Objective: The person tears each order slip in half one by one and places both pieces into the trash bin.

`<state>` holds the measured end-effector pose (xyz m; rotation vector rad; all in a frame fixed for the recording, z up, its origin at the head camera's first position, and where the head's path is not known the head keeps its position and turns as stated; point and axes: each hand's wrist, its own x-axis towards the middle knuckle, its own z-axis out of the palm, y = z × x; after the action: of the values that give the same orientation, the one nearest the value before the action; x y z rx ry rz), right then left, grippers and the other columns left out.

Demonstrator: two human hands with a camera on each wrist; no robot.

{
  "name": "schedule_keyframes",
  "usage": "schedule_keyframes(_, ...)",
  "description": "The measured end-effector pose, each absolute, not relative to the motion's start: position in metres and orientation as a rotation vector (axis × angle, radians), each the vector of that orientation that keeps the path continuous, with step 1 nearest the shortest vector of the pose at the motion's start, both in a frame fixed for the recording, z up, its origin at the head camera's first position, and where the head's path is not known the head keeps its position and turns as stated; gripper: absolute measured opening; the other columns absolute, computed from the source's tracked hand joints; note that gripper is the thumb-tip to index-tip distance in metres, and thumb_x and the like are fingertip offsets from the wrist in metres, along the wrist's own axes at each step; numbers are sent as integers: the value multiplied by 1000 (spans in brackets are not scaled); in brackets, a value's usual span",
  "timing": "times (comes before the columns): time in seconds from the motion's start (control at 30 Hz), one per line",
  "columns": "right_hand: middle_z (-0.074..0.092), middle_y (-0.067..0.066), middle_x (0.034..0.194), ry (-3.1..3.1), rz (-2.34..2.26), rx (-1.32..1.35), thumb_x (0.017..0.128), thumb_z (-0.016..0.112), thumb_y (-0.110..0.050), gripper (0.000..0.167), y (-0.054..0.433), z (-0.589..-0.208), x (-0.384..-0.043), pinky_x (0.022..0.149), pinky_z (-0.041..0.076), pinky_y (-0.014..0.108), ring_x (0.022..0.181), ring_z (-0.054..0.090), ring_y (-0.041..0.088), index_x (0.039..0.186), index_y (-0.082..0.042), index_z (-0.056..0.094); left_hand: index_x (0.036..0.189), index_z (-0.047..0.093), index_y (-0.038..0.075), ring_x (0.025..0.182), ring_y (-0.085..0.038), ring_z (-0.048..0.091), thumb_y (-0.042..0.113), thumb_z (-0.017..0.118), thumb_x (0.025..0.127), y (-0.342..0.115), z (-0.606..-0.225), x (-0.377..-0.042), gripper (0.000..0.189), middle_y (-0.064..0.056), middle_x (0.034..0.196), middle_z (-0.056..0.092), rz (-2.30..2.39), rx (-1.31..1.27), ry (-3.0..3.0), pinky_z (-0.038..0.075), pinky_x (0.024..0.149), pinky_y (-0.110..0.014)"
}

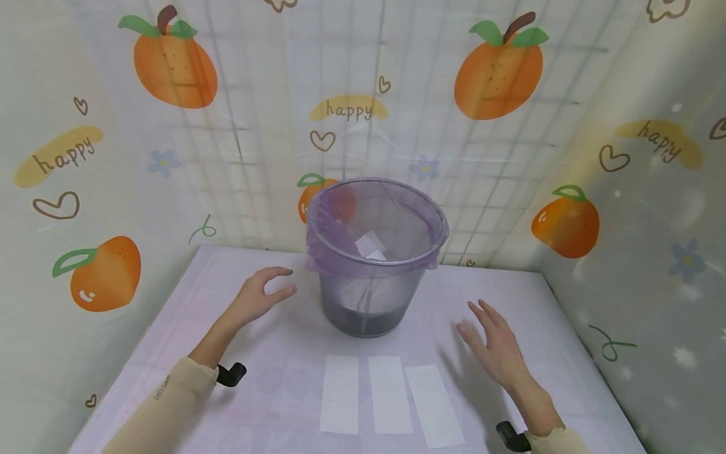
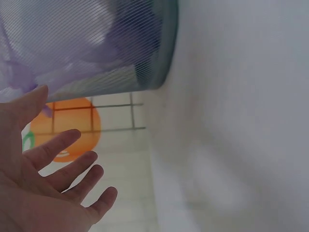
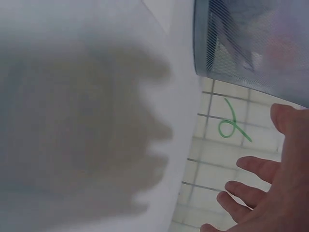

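A round mesh wastebasket (image 1: 368, 296) stands upright near the back of the table. Its rim is lined with a purple plastic bag (image 1: 334, 258), and white paper (image 1: 371, 244) shows inside. To the basket's left, apart from it, my left hand (image 1: 256, 295) hovers with fingers spread and nothing in them. My right hand (image 1: 496, 343) is raised over the table on the basket's right, fingers extended and holding nothing. In front of the basket lie three white paper strips: a left strip (image 1: 339, 394), a middle strip (image 1: 390, 395) and a slightly slanted right strip (image 1: 435, 405).
The pale table (image 1: 272, 403) is bounded at the back and sides by a printed curtain (image 1: 255, 139) with oranges and hearts. Behind the cloth a wire grid shows through. A black wrist device (image 1: 231, 374) is strapped at my left sleeve, another black device (image 1: 513, 436) at my right.
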<state>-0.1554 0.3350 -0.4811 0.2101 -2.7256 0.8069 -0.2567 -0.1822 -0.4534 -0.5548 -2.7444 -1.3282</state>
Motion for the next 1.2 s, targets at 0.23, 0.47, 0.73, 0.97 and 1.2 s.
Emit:
schedule_keyframes(0.23, 43, 35, 156, -2695, 786, 242, 101, 71, -27, 58, 335, -501, -149, 108, 34, 75, 140, 40, 58, 148, 4, 54, 138, 68, 10, 146, -40, 49, 34, 74, 99, -176, -480, -248, 46, -13, 147, 63, -1341, -561, -2743, 36, 119, -63)
schedule_keyframes(0.47, 40, 34, 159, -2743, 836, 195, 104, 66, -34, 60, 334, -511, -140, 112, 30, 76, 145, 36, 57, 150, 2, 52, 135, 69, 9, 145, -36, 50, 36, 74, 99, -173, -501, -244, 45, -11, 147, 64, -1443, -535, -2749, 40, 116, -64)
schedule_keyframes(0.73, 37, 35, 161, -2858, 870, 124, 108, 56, -42, 66, 333, -527, -129, 115, 26, 76, 148, 32, 58, 153, 5, 47, 130, 71, 4, 141, -39, 54, 34, 75, 98, -170, -523, -232, 44, -13, 142, 67, -1456, -515, -2743, 40, 117, -62)
schedule_keyframes(0.97, 38, 34, 160, -2869, 862, 179, 107, 59, -41, 63, 332, -532, -125, 117, 22, 76, 150, 28, 57, 149, 5, 53, 130, 71, 5, 141, -40, 53, 32, 76, 98, -175, -540, -223, 42, -16, 142, 66, -1422, -506, -2712, 37, 120, -60)
schedule_keyframes(1.2, 36, 29, 165, -2882, 882, 169, 108, 56, -44, 61, 335, -537, -115, 114, 19, 81, 153, 25, 55, 151, -1, 52, 133, 71, 12, 149, -37, 45, 39, 75, 98, -180, -552, -210, 45, -11, 154, 57, -1533, -433, -2679, 33, 122, -61)
